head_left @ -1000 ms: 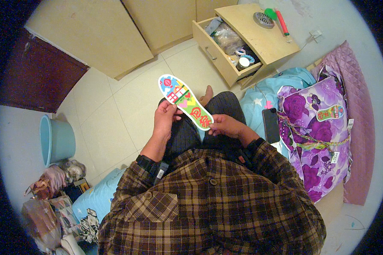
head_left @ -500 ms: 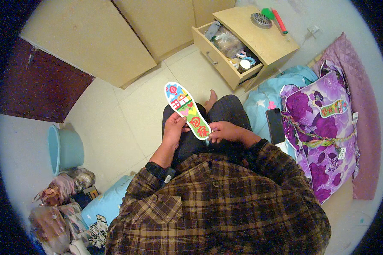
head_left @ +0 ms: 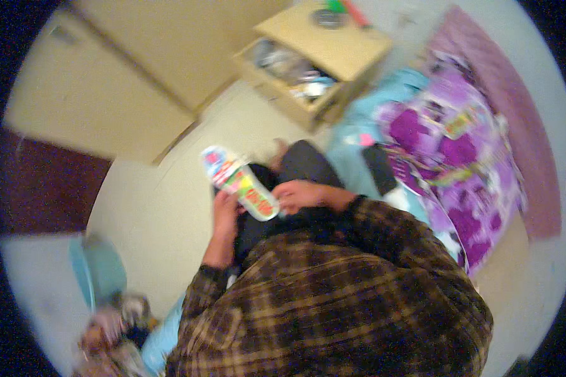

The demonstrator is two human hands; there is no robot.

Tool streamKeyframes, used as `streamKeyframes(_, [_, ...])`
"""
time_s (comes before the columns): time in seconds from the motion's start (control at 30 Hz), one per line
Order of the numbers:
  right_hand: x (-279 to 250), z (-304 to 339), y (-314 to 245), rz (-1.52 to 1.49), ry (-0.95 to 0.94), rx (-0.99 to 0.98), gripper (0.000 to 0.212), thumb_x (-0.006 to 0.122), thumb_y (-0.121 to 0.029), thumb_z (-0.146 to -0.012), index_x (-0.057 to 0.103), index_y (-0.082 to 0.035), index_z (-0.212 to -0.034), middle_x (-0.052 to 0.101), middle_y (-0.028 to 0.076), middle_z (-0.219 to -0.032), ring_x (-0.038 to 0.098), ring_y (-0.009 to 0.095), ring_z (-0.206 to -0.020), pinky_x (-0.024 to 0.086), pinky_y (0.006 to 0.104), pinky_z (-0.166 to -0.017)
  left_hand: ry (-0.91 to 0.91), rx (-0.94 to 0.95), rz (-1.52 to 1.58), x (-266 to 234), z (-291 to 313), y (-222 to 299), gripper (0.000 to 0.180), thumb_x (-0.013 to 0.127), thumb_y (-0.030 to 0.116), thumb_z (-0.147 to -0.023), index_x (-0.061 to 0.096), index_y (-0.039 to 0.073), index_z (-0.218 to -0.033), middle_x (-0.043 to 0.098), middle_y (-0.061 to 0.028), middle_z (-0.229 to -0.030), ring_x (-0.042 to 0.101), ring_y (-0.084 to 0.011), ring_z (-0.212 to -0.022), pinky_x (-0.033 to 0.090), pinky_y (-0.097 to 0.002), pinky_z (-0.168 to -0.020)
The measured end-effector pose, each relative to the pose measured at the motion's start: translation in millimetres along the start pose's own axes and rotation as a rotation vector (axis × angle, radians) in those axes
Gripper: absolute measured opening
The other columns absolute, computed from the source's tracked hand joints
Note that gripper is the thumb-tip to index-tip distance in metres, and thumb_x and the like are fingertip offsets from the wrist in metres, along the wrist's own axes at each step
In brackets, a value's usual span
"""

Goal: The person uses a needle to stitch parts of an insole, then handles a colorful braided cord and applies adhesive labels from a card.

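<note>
A colourful embroidered shoe insole (head_left: 250, 193) with a white rim is held over my lap, its broad end tilted away to the upper left. My left hand (head_left: 225, 210) grips its left edge near the middle. At the narrow heel end, my right hand (head_left: 300, 196) has its fingers closed on the edge. The picture is smeared by motion, so fine details of the fingers and stitching are lost. A second patterned insole (head_left: 461, 123) lies on the purple flowered fabric (head_left: 468, 217) to my right.
Ahead stands a wooden cabinet (head_left: 333, 38) with an open, filled drawer (head_left: 283, 94). A dark phone (head_left: 378, 168) lies on the light blue cloth (head_left: 346, 147) by my right knee. A blue bucket (head_left: 100, 270) and bundled bags (head_left: 116, 327) are at left.
My view has swung, and the surroundings are now blurred. The insole sits lower and further left in the picture, tilted more to the left, with both hands still on it.
</note>
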State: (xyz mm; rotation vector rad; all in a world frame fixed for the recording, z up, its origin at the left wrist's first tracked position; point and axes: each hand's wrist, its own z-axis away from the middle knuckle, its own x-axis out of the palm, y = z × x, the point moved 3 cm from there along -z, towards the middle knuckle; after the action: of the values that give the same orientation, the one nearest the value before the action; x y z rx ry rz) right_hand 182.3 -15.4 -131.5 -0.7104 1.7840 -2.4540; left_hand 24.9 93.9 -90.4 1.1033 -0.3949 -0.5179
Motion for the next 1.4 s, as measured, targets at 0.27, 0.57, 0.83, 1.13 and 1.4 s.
streamKeyframes(0.27, [25.1, -7.2, -20.7, 0.177, -0.011, 0.049, 0.021, 0.05, -0.018, -0.081, 0.052, -0.002, -0.094, 0.058, 0.006, -0.074, 0.056, 0.012, -0.063, 0.046, 0.0256, -0.055, -0.063, 0.007, -0.085, -0.8, 15.9, 14.7, 0.013, 0.047, 0.015, -0.083, 0.05, 0.003, -0.089, 0.055, -0.0031, -0.077, 0.05, -0.0089, -0.061, 0.04, -0.0206, -0.052])
streamKeyframes(0.57, [17.4, 11.2, -21.6, -0.016, 0.09, -0.007, 0.023, 0.045, -0.016, -0.081, 0.05, -0.002, -0.098, 0.058, 0.009, -0.081, 0.056, 0.015, -0.067, 0.046, 0.0269, -0.058, -0.133, -0.058, 0.0, -0.6, 6.0, -6.5, 0.016, 0.044, 0.016, -0.085, 0.049, 0.002, -0.09, 0.055, -0.0046, -0.08, 0.054, -0.0123, -0.068, 0.045, -0.0266, -0.062])
streamKeyframes(0.83, [16.7, 5.0, -15.0, -0.089, 0.099, -0.007, 0.021, 0.045, -0.016, -0.082, 0.049, -0.003, -0.098, 0.057, 0.008, -0.079, 0.055, 0.015, -0.066, 0.046, 0.0278, -0.057, -0.195, -0.029, -0.005, -3.4, 2.2, -19.7, 0.011, 0.046, 0.014, -0.084, 0.048, 0.003, -0.083, 0.055, -0.0051, -0.08, 0.054, -0.0123, -0.069, 0.046, -0.0264, -0.063])
streamKeyframes(1.13, [16.5, 2.1, -11.5, -0.119, 0.108, -0.02, 0.02, 0.046, -0.019, -0.083, 0.049, -0.005, -0.098, 0.057, 0.007, -0.079, 0.055, 0.014, -0.066, 0.045, 0.0273, -0.058, -0.187, -0.028, -0.001, 4.5, 8.5, -15.8, 0.01, 0.044, 0.011, -0.084, 0.047, 0.002, -0.085, 0.054, -0.006, -0.08, 0.054, -0.0127, -0.069, 0.046, -0.0258, -0.063])
streamKeyframes(1.4, [15.7, 4.9, -10.0, -0.164, 0.1, -0.045, 0.023, 0.047, -0.019, -0.082, 0.048, -0.004, -0.1, 0.057, 0.007, -0.08, 0.055, 0.013, -0.065, 0.045, 0.0266, -0.057, -0.236, 0.011, -0.018, 4.6, 5.2, -20.8, 0.011, 0.044, 0.01, -0.084, 0.047, 0.001, -0.088, 0.054, -0.0064, -0.082, 0.054, -0.0125, -0.07, 0.046, -0.0252, -0.062])
